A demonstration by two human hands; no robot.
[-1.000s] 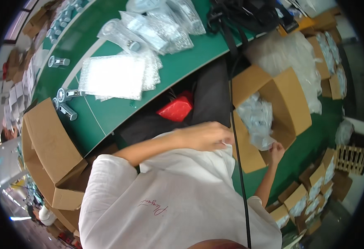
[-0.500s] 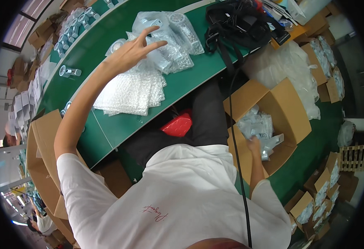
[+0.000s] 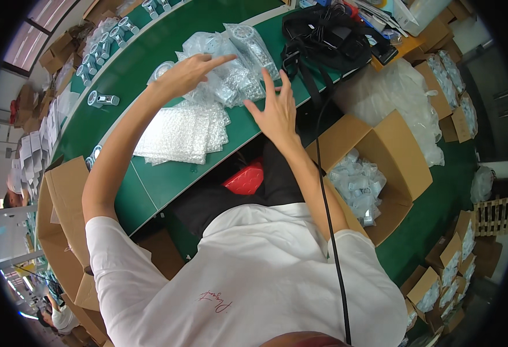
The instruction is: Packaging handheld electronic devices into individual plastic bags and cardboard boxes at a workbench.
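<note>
My left hand hovers over the bench at the left side of a pile of bubble-wrap packages, fingers stretched out and holding nothing. Close to the pile's right side is my right hand, its fingers spread and nothing in them. Another wrapped package, with a round light-blue part inside, lies at the top right of the pile. A stack of flat bubble-wrap bags rests on the green bench below my left hand. Right of my lap, an open carton holds several wrapped pieces.
A black bag with straps lies on the bench's right end. A black cable hangs down across the view. Several unwrapped pieces stand along the bench's far left. A big cardboard box is at my left, and filled cartons stand at the lower right.
My right hand has come up out of the carton to the bench beside the pile, leaving wrapped pieces inside. My left hand has shifted slightly down, fingers less spread.
</note>
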